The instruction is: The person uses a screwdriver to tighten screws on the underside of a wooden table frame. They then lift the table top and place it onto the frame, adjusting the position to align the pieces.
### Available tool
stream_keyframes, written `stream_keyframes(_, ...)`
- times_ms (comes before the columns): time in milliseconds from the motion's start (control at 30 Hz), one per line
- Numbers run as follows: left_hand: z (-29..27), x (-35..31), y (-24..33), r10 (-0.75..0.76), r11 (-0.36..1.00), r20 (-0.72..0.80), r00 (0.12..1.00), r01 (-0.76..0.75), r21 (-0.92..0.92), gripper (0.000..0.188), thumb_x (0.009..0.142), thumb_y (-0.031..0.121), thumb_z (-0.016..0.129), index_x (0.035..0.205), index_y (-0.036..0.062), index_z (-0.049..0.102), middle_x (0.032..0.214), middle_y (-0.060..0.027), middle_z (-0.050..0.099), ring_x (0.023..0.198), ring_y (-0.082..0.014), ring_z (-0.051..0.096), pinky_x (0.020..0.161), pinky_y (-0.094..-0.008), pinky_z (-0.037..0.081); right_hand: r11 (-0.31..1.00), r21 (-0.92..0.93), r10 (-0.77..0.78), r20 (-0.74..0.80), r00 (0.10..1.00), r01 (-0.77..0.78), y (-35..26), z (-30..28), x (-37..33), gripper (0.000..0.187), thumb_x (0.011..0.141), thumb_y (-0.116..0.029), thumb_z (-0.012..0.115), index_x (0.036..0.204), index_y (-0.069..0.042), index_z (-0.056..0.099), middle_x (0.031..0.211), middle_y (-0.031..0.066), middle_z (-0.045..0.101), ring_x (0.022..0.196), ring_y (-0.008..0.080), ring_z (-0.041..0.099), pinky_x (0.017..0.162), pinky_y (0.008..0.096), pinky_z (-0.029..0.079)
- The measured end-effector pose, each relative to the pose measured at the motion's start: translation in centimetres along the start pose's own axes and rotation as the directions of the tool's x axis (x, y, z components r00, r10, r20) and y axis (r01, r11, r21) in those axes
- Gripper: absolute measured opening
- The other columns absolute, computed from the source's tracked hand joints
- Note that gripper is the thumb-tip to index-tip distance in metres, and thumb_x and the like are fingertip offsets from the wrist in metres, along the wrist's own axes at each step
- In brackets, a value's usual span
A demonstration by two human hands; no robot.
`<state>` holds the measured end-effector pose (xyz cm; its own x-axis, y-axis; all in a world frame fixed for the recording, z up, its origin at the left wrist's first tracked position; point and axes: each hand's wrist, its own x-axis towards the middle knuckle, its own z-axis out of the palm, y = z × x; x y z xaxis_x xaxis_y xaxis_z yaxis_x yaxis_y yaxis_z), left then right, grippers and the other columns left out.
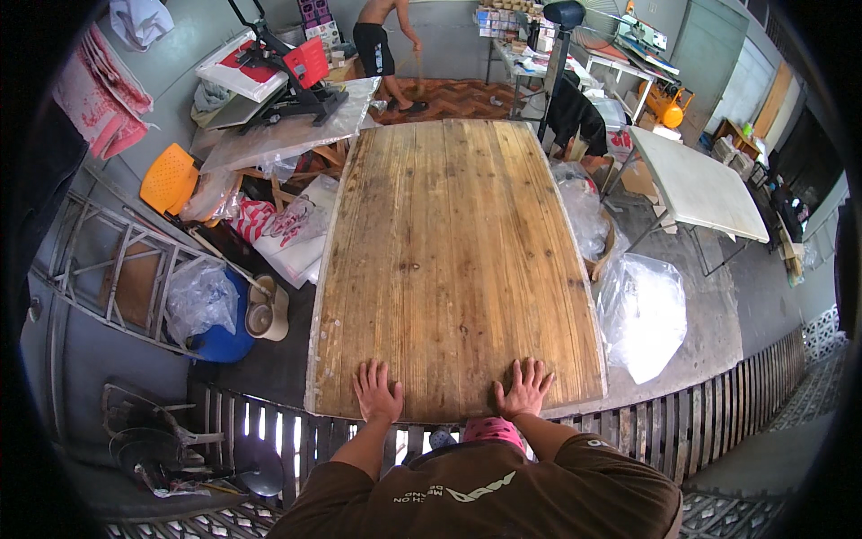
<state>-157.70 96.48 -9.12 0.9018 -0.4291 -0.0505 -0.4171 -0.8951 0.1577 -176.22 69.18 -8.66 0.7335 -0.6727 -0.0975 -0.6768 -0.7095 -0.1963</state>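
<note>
A large wooden table (453, 260) made of long planks stretches away in front of me. Its top is worn, with dark knots and stains. My left hand (378, 393) lies palm down on the near edge, left of the middle, fingers spread. Flat on the same edge further right rests my right hand (524, 390), its fingers also apart. Neither hand holds anything. Between my forearms, just below the table edge, a pink thing with dark spots (494, 431) shows in part; I cannot make out what it is.
Left stand a heat press (296, 81), an orange chair back (169, 180), a metal ladder (117, 269) and a blue bin (224, 328) with plastic in it. Right are a white folding table (700, 184) and a clear plastic bag (642, 314). A person (386, 49) stands beyond the far end.
</note>
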Motion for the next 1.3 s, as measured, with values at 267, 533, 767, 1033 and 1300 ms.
stream_keyframes(267,0.1,-0.1,-0.2,-0.005,1.000,0.016,1.000,0.005,0.020,0.066,0.092,0.042,0.050,0.149,0.0127,0.034,0.158,-0.0094,0.023,0.148,-0.0327,0.014,0.122,-0.0519,0.003,1.000,-0.009,-0.014,-0.011,1.000,0.013,0.0,0.3,0.0,0.078,0.088,-0.060,0.045,0.149,-0.012,0.037,0.159,0.0179,0.022,0.149,0.0392,0.008,0.117,0.0624,-0.005)
stream_keyframes(533,0.2,0.0,-0.1,0.007,1.000,-0.007,1.000,-0.007,0.018,0.064,0.091,0.043,0.050,0.147,0.0133,0.038,0.158,-0.0090,0.024,0.148,-0.0331,0.015,0.122,-0.0531,0.003,1.000,0.011,-0.017,-0.037,0.999,0.018,0.0,0.3,0.0,0.078,0.088,-0.060,0.045,0.148,-0.011,0.039,0.158,0.0190,0.024,0.148,0.0405,0.010,0.117,0.0629,-0.004)
stream_keyframes(767,0.2,0.0,-0.3,0.015,1.000,-0.036,0.999,-0.015,-0.005,0.064,0.091,0.043,0.051,0.146,0.0128,0.039,0.157,-0.0093,0.026,0.148,-0.0340,0.015,0.121,-0.0535,0.004,1.000,-0.009,0.008,0.022,1.000,-0.008,-0.1,-0.1,0.0,0.080,0.089,-0.063,0.043,0.152,-0.015,0.033,0.161,0.0167,0.019,0.150,0.0382,0.005,0.117,0.0633,-0.006)
stream_keyframes(1033,0.4,-0.1,-0.3,0.018,1.000,-0.028,0.999,-0.018,-0.013,0.064,0.090,0.043,0.051,0.145,0.0125,0.040,0.158,-0.0088,0.025,0.148,-0.0339,0.015,0.121,-0.0533,0.005,1.000,-0.017,0.009,0.012,1.000,-0.009,0.0,-0.1,-0.2,0.080,0.088,-0.063,0.044,0.151,-0.015,0.035,0.160,0.0161,0.020,0.150,0.0377,0.007,0.117,0.0631,-0.006)
stream_keyframes(1300,0.4,-0.1,-0.3,0.018,1.000,-0.033,0.999,-0.018,-0.012,0.063,0.092,0.043,0.050,0.146,0.0125,0.040,0.158,-0.0092,0.025,0.148,-0.0329,0.015,0.121,-0.0533,0.005,1.000,-0.023,0.000,0.007,1.000,0.001,-0.1,-0.1,-0.1,0.079,0.089,-0.063,0.043,0.151,-0.015,0.035,0.160,0.0163,0.021,0.150,0.0383,0.007,0.117,0.0627,-0.005)
